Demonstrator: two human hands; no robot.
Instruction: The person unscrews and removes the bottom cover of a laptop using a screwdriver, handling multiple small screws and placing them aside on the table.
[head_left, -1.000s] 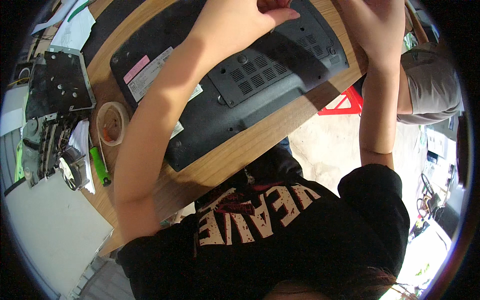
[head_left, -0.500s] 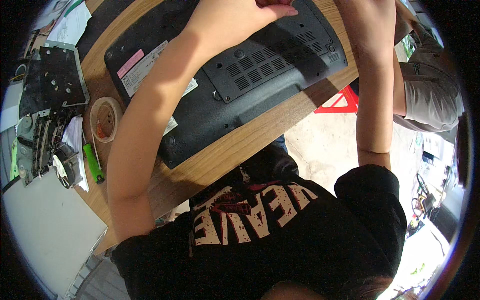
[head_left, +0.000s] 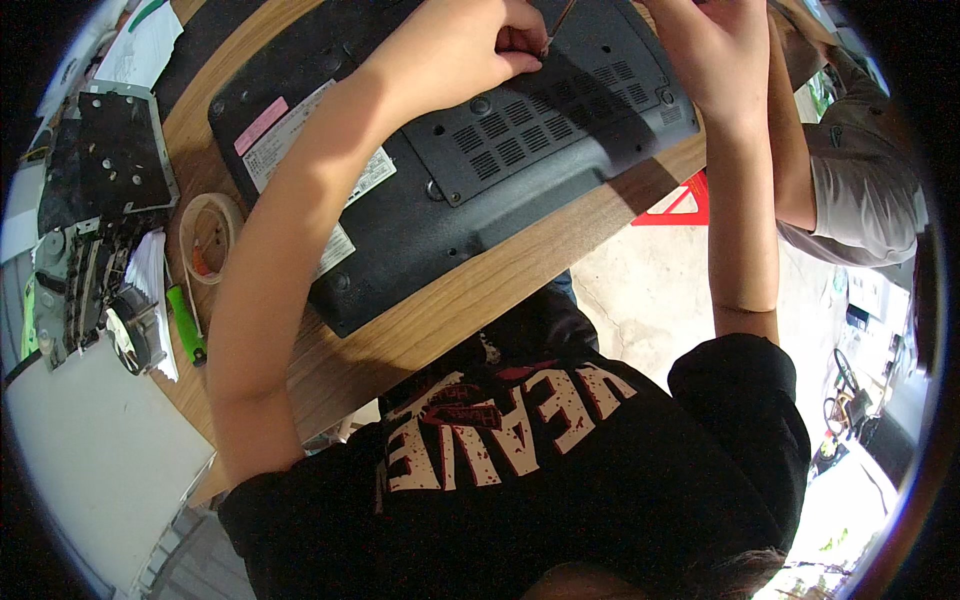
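We see a black laptop (head_left: 470, 170) lying underside up on the wooden table (head_left: 480, 300). The left hand (head_left: 455, 50) closes its grip on a thin screwdriver (head_left: 556, 25), tip at the vented bottom panel (head_left: 545, 125). The right hand (head_left: 715, 45) rests at the laptop's far edge. A tape roll (head_left: 205, 238) and a green lighter (head_left: 187, 325) lie left of the laptop; a circuit board (head_left: 110, 160) sits beyond them.
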